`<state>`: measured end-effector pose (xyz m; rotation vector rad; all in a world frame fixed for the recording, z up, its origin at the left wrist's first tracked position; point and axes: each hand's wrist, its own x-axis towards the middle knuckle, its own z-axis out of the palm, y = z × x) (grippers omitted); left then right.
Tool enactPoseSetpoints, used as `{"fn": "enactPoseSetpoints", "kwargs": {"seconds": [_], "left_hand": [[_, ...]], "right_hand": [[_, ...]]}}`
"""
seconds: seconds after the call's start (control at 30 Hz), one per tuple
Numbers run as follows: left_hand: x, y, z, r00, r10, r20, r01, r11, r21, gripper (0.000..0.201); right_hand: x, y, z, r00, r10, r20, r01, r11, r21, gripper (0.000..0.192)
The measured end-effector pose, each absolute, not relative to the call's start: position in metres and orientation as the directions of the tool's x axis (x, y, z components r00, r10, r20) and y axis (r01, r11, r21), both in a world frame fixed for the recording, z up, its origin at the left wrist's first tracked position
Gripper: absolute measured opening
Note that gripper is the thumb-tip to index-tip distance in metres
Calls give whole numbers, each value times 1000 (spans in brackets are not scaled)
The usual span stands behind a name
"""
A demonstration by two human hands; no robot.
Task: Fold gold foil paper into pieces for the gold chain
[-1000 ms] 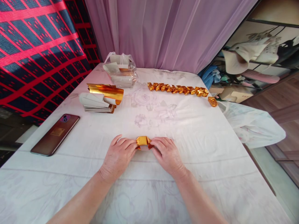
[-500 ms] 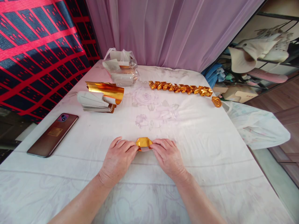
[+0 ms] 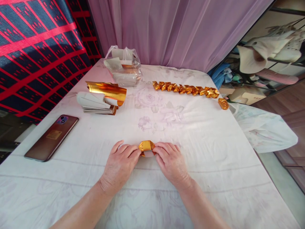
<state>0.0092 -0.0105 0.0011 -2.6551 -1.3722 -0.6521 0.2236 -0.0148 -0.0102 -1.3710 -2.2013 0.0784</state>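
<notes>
**No readable text in view**

I find no legible writing anywhere. The phone lying on the tablecloth carries a small gold label on its back, but its print is too small to read.

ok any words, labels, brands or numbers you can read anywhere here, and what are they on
No text can be read in this picture.
Phone: a small gold patch shows on its back, too small and blurred to read.
Gold foil sheets and the plastic bag of paper: no print shows.
Folded gold piece pinched between the left hand and right hand: plain foil, no lettering.
</notes>
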Motion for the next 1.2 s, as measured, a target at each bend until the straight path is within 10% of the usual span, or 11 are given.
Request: {"fn": "enactPoseSetpoints", "kwargs": {"seconds": [1.2], "left_hand": [[11, -11, 2, 491, 775, 399, 807, -576, 126, 18]], "right_hand": [[226, -18, -13, -322, 804, 500, 790, 519, -327, 18]]}}
